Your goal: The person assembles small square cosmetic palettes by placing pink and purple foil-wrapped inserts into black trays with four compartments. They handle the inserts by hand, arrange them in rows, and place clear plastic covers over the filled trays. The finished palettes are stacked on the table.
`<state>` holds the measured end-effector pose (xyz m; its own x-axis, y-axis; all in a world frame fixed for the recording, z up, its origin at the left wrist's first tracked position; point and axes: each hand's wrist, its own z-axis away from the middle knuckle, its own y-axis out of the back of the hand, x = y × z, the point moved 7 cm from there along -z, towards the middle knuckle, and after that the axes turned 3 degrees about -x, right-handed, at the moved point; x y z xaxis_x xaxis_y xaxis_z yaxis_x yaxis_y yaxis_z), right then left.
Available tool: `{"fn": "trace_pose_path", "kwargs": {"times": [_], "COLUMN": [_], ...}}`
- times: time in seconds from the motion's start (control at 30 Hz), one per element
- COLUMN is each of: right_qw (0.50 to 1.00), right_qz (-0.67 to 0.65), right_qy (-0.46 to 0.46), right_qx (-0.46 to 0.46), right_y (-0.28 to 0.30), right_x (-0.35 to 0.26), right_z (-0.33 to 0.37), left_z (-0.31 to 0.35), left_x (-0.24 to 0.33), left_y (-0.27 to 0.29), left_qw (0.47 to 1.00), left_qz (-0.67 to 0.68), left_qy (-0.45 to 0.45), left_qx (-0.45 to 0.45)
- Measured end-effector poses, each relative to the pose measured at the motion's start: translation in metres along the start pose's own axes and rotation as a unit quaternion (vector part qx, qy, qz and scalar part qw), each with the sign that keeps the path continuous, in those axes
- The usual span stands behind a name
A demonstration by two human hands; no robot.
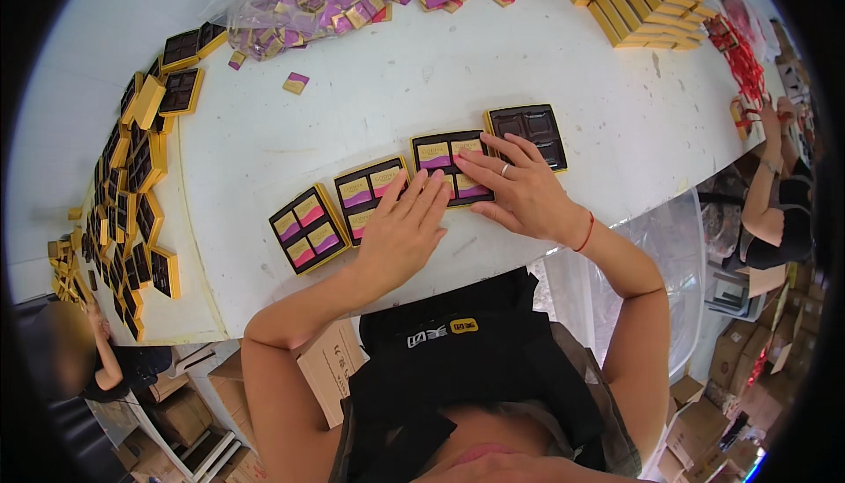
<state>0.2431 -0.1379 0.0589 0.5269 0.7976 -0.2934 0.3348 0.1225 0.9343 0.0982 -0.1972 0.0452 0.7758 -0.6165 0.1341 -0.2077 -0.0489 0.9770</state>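
left hand [403,235], fingers nearly together, lies over the second box [368,167]; right hand [530,191], fingers loosely spread, over the third [440,137].

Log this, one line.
left hand: over row's second gold box from left, third box; right hand: over third box, rightmost box; palms: down

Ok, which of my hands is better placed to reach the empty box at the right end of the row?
Likely your right hand: it overlaps that empty box in view, while your left hand is farther off, over the second box from the left.
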Motion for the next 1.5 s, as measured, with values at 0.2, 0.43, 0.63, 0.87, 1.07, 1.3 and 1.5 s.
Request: {"fn": "trace_pose_path", "kwargs": {"times": [0.2, 0.43, 0.63, 0.87, 1.07, 1.3, 1.5], "right_qw": [1.0, 0.998, 1.0, 0.997, 0.973, 0.979, 0.986], "right_qz": [-0.014, 0.063, 0.004, 0.002, -0.22, -0.184, -0.139], "right_qy": [-0.002, -0.012, -0.01, 0.036, -0.041, -0.027, 0.001], "right_qx": [0.01, 0.007, 0.012, 0.068, 0.06, 0.083, 0.096], "right_y": [-0.012, -0.004, -0.012, -0.007, 0.0, -0.001, 0.003], "right_x": [-0.001, -0.009, 0.005, -0.01, 0.021, 0.039, 0.029], "right_z": [-0.002, -0.003, 0.0, -0.002, -0.021, -0.04, -0.039], "left_z": [0.001, 0.0, -0.009, -0.011, -0.009, -0.008, -0.007], "left_x": [0.001, 0.001, -0.006, -0.002, -0.001, -0.002, -0.005], "left_y": [-0.009, -0.006, 0.0, -0.005, -0.006, -0.005, -0.005], "left_qw": [0.999, 1.0, 0.999, 1.0, 1.0, 1.0, 1.0], "left_qz": [-0.023, 0.007, 0.043, 0.004, -0.009, 0.008, 0.014], "left_qy": [-0.012, 0.0, 0.017, 0.019, 0.013, 0.012, 0.008], "left_qx": [0.027, 0.022, 0.018, -0.002, 0.005, 0.011, 0.001]}}
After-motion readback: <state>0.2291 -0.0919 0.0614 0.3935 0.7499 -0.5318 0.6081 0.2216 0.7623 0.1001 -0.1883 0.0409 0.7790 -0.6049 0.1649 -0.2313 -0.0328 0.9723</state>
